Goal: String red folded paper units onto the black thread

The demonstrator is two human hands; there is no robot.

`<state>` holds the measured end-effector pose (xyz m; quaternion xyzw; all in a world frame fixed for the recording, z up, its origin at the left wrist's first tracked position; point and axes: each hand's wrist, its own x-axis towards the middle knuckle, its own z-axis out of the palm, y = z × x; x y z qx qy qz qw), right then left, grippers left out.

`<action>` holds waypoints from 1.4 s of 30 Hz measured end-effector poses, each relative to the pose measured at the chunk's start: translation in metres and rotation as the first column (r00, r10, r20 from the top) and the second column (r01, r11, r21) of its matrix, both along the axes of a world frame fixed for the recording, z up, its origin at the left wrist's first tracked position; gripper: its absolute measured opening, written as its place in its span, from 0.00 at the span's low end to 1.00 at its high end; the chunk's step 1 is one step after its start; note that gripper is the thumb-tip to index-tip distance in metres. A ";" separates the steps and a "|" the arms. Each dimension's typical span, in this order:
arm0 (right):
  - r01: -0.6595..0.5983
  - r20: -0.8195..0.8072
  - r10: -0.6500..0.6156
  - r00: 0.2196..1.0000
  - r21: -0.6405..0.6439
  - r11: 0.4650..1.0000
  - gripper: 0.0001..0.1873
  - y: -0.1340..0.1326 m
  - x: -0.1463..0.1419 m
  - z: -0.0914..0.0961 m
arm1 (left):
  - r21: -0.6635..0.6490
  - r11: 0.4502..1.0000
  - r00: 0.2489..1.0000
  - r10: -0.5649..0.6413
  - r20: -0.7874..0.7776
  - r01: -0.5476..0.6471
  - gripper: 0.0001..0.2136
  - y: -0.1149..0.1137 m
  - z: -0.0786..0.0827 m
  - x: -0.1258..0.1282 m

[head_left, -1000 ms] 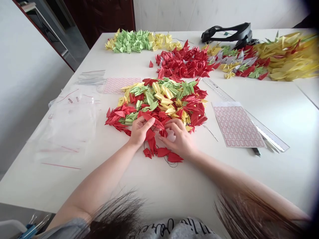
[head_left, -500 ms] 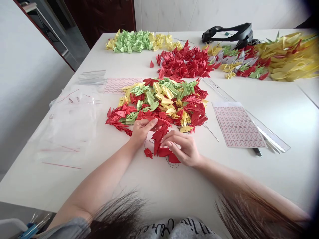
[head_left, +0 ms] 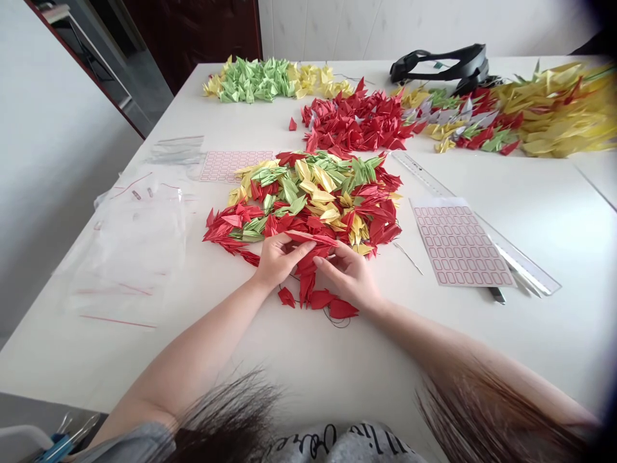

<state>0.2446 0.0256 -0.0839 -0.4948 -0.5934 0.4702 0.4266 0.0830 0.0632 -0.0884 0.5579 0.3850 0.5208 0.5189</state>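
My left hand [head_left: 282, 258] is closed on a bunch of red folded-paper pieces [head_left: 308, 260], which look like folded paper cranes on a dark thread. On the other side of the same bunch, my right hand [head_left: 351, 275] closes with thumb and fingers. Below the hands, a few loose red pieces [head_left: 342, 309] lie on the table beside a curl of dark thread [head_left: 339, 323]. Just beyond my hands spreads a heap of strung red, yellow and green folded paper [head_left: 318, 193]. A thin needle-like metal piece [head_left: 409, 258] lies to the right.
At the back are a red paper pile [head_left: 361, 122], a green and yellow pile [head_left: 255, 80] and a black strapped headset [head_left: 438, 67]. On the right, a label sheet [head_left: 460, 244] overlaps a clear ruler [head_left: 525, 267]. Clear plastic bags [head_left: 130, 238] lie on the left.
My right hand has moved up and left, from beside the hanging red pieces to gripping the bunch. My left hand has shifted slightly right, and the bunch is drawn up between both hands.
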 end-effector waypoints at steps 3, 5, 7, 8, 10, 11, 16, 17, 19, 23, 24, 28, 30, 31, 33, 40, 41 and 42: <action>-0.008 -0.126 0.000 0.992 -0.068 0.998 0.17 0.002 0.003 -0.002 | -0.085 0.996 0.997 0.016 0.075 -0.009 0.12 0.002 -0.005 -0.001; 0.010 -0.214 -0.021 0.977 -0.050 0.999 0.15 0.004 0.006 -0.006 | -0.152 0.988 0.991 0.041 0.126 -0.021 0.13 0.004 -0.009 -0.003; 0.030 -0.274 -0.040 0.961 -0.043 0.999 0.14 0.007 0.008 -0.011 | -0.200 0.979 0.982 0.063 0.177 -0.027 0.14 0.006 -0.012 -0.005; 0.034 -0.288 -0.047 0.957 -0.053 0.998 0.14 0.008 0.009 -0.013 | -0.217 0.976 0.977 0.070 0.201 -0.025 0.14 0.007 -0.013 -0.006; 0.022 -0.283 -0.040 0.958 -0.066 0.998 0.15 0.008 0.010 -0.014 | -0.239 0.971 0.970 0.081 0.228 -0.024 0.13 0.008 -0.013 -0.006; 0.016 -0.269 -0.029 0.963 -0.050 0.999 0.15 0.007 0.010 -0.013 | -0.244 0.969 0.970 0.089 0.228 -0.031 0.13 0.008 -0.012 -0.006; -0.130 0.076 0.109 0.991 0.372 0.919 0.12 -0.002 0.012 0.007 | -0.276 0.961 0.976 0.090 0.199 -0.033 0.14 0.005 -0.005 -0.003; -0.185 0.169 0.120 0.978 0.449 0.874 0.10 -0.004 0.012 0.010 | -0.286 0.958 0.975 0.077 0.209 -0.015 0.14 0.004 -0.004 -0.003; -0.180 0.256 0.046 0.966 0.528 0.830 0.06 -0.005 0.010 0.010 | -0.294 0.956 0.969 0.056 0.239 0.017 0.14 0.004 -0.004 -0.003; 0.072 0.069 -0.106 0.992 0.380 0.922 0.12 -0.002 0.002 -0.003 | -0.250 0.963 0.966 -0.036 0.257 0.103 0.14 0.005 -0.005 -0.003; 0.061 -0.002 -0.063 0.998 0.280 0.958 0.15 -0.001 0.000 -0.006 | -0.239 0.963 0.967 -0.062 0.246 0.123 0.15 0.004 -0.005 -0.003; -0.050 -0.168 0.050 0.985 0.001 0.999 0.21 0.005 -0.001 -0.012 | -0.207 0.969 0.981 -0.104 0.164 0.137 0.16 0.002 -0.004 -0.002; -0.033 -0.176 0.032 0.984 0.000 0.999 0.18 0.007 0.001 -0.009 | -0.197 0.969 0.985 -0.124 0.122 0.146 0.17 0.002 -0.005 -0.001; -0.027 -0.174 0.026 0.984 0.001 1.000 0.16 0.007 0.003 -0.008 | -0.192 0.970 0.986 -0.130 0.105 0.149 0.17 0.002 -0.006 -0.001; -0.031 -0.167 0.027 0.986 -0.019 0.999 0.13 0.008 0.006 -0.004 | -0.172 0.976 0.990 -0.123 0.073 0.134 0.16 0.003 -0.007 -0.001; -0.093 -0.157 0.085 0.984 -0.047 0.995 0.14 0.006 0.006 0.002 | -0.066 0.998 0.997 -0.017 0.078 0.022 0.13 0.005 -0.007 0.000; -0.106 -0.152 0.097 0.984 -0.051 0.993 0.14 0.005 0.005 0.003 | -0.095 0.995 0.995 -0.019 0.099 0.029 0.14 0.005 -0.007 0.000; -0.119 -0.144 0.110 0.983 -0.058 0.991 0.14 0.005 0.005 0.003 | -0.126 0.992 0.992 -0.017 0.123 0.032 0.14 0.006 -0.007 0.000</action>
